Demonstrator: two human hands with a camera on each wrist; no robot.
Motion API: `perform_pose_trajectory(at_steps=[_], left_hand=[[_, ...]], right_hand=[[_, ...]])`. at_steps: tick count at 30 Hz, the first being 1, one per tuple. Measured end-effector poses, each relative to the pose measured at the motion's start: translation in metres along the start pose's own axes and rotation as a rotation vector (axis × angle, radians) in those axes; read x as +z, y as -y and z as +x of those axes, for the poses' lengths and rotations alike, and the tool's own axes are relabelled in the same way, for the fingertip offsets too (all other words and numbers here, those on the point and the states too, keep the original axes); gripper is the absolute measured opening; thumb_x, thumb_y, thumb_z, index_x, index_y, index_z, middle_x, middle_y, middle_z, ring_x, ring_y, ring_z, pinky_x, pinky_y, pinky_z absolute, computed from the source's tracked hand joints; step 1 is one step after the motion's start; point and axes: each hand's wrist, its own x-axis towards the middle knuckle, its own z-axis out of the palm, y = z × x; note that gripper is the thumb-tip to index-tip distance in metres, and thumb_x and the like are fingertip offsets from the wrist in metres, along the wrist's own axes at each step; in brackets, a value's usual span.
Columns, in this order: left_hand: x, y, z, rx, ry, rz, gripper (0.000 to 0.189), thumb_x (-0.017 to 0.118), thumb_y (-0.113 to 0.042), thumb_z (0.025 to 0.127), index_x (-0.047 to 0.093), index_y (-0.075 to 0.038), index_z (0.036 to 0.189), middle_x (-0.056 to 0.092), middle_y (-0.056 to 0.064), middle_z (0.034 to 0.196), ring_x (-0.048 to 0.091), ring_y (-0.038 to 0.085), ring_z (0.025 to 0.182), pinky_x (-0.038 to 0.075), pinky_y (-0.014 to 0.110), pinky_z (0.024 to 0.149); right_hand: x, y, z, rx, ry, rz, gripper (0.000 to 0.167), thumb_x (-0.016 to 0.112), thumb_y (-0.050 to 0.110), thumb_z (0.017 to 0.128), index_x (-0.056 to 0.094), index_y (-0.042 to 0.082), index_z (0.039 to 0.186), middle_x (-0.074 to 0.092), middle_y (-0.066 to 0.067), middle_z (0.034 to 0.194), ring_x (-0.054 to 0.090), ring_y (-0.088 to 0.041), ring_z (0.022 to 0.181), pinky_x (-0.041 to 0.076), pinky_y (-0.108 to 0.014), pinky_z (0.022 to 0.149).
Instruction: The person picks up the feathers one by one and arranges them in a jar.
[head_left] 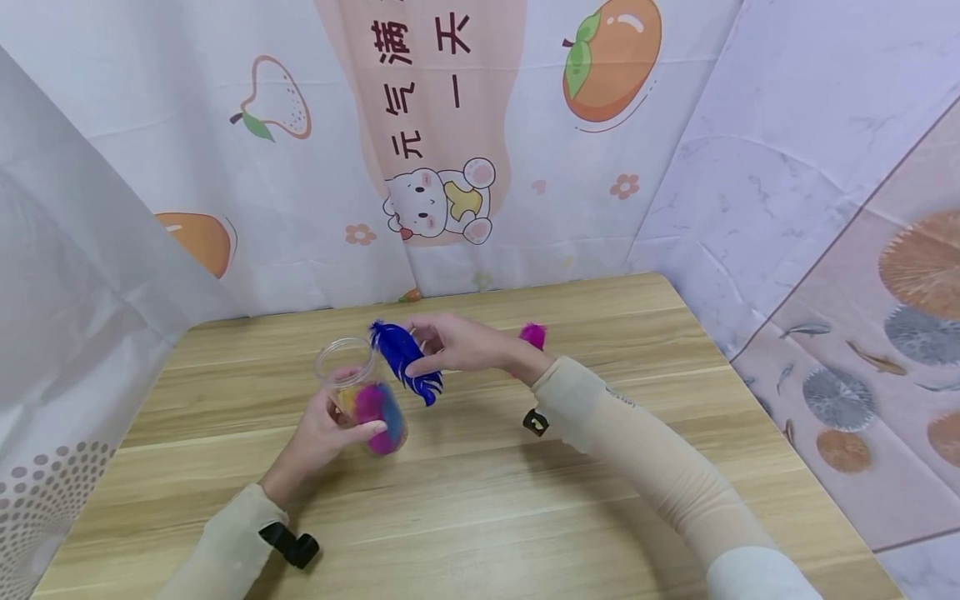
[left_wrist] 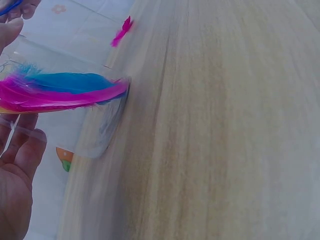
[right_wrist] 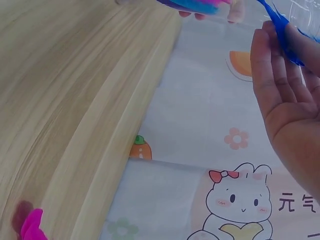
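Observation:
My left hand (head_left: 327, 433) grips a clear plastic cup (head_left: 347, 360) around its side, its mouth tilted away toward the back. Inside the cup lie pink, blue and yellow feathers (left_wrist: 65, 95). Just right of the cup's rim, my right hand (head_left: 457, 343) pinches a dark blue feather (head_left: 405, 358) between thumb and fingers. In the right wrist view the same blue feather (right_wrist: 284, 37) runs between the thumb and the fingers of that hand. A magenta feather (head_left: 533, 335) lies on the table behind the right wrist, partly hidden by the arm.
The wooden table (head_left: 480, 517) ends at a printed curtain (head_left: 300, 208) along the back. Another patterned curtain (head_left: 840, 333) hangs at the right side. Each wrist carries a black strap mount, such as the left one (head_left: 290, 546).

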Motion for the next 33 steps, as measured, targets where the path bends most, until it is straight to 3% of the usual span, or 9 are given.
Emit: perform_pose_trajectory(at_steps=[8, 17, 33], left_hand=[[0.0, 0.002, 0.0, 0.014, -0.011, 0.004, 0.079, 0.083, 0.003, 0.08, 0.041, -0.009, 0.146, 0.064, 0.009, 0.129, 0.063, 0.015, 0.114, 0.051, 0.025, 0.094], [0.001, 0.006, 0.001, 0.072, 0.006, -0.03, 0.076, 0.081, 0.008, 0.08, 0.042, -0.005, 0.143, 0.066, 0.011, 0.125, 0.065, 0.014, 0.11, 0.053, 0.024, 0.092], [0.001, 0.005, 0.001, 0.038, -0.004, -0.033, 0.076, 0.082, 0.007, 0.079, 0.042, -0.005, 0.143, 0.065, 0.012, 0.127, 0.064, 0.017, 0.111, 0.052, 0.025, 0.094]], right_hand=[[0.002, 0.005, 0.0, -0.008, -0.047, 0.103, 0.059, 0.074, 0.003, 0.092, 0.047, 0.006, 0.145, 0.062, -0.012, 0.123, 0.07, -0.022, 0.1, 0.059, -0.034, 0.083], [0.003, 0.01, -0.001, 0.008, -0.06, 0.185, 0.068, 0.074, 0.002, 0.092, 0.04, 0.013, 0.15, 0.058, -0.016, 0.132, 0.072, -0.026, 0.1, 0.061, -0.038, 0.08], [0.002, 0.014, 0.0, -0.019, -0.072, 0.146, 0.074, 0.076, 0.006, 0.091, 0.035, 0.011, 0.153, 0.055, -0.015, 0.137, 0.071, -0.024, 0.103, 0.06, -0.036, 0.082]])
